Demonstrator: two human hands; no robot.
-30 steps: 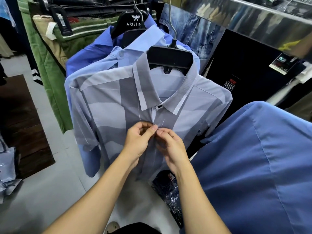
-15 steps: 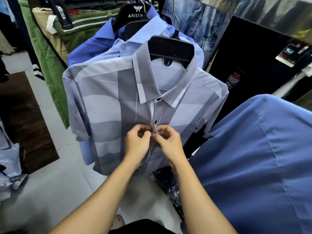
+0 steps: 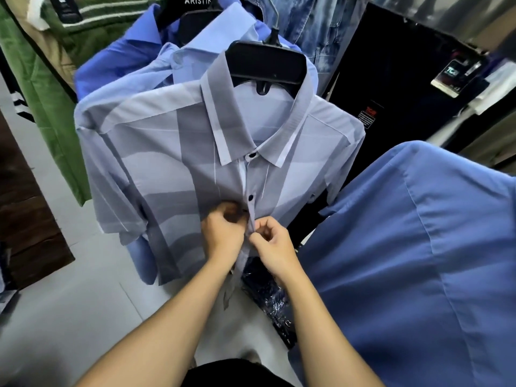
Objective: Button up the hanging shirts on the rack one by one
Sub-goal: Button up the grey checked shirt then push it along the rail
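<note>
Overhead, "ARISTIN" on a black hanger (image 3: 195, 4); left hand (image 3: 223, 233) and right hand (image 3: 275, 241) both pinching the grey shirt (image 3: 167, 163) placket.

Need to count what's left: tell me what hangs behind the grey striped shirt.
Behind the grey striped shirt hang a light blue shirt and a deeper blue shirt, only collars and shoulders visible. Their fronts are covered, so buttoning cannot be judged.
</note>
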